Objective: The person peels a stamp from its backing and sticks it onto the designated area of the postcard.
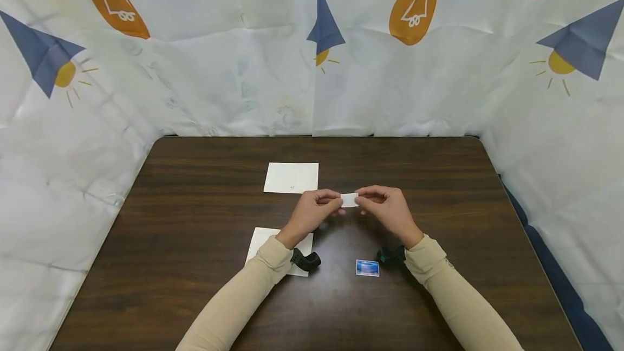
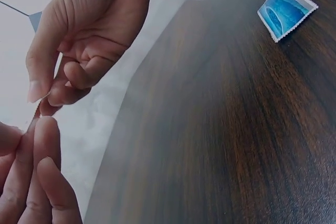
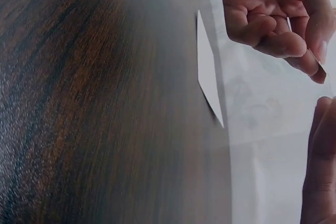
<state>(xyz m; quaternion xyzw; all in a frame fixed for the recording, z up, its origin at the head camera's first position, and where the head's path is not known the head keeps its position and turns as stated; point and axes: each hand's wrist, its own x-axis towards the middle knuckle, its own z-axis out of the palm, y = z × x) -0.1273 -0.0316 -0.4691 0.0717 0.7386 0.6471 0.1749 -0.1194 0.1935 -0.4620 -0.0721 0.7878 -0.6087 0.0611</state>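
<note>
My left hand (image 1: 312,214) and right hand (image 1: 388,211) meet above the middle of the table. Between them they pinch a small white-faced stamp (image 1: 349,200) by its two opposite ends, thumbs on the near side. Seen edge-on in the left wrist view, the held stamp (image 2: 38,109) has a finely toothed border. A second stamp (image 1: 368,268), blue with a white toothed edge, lies picture side up on the table near my right wrist. Beyond my left hand lies a white envelope-like sheet (image 1: 291,177).
Another white sheet (image 1: 258,240) lies under my left forearm, partly hidden by the sleeve. The dark wooden table (image 1: 195,194) reaches back to a white curtain (image 1: 219,85) printed with lamps and bulbs. Black wrist cameras hang below both cuffs.
</note>
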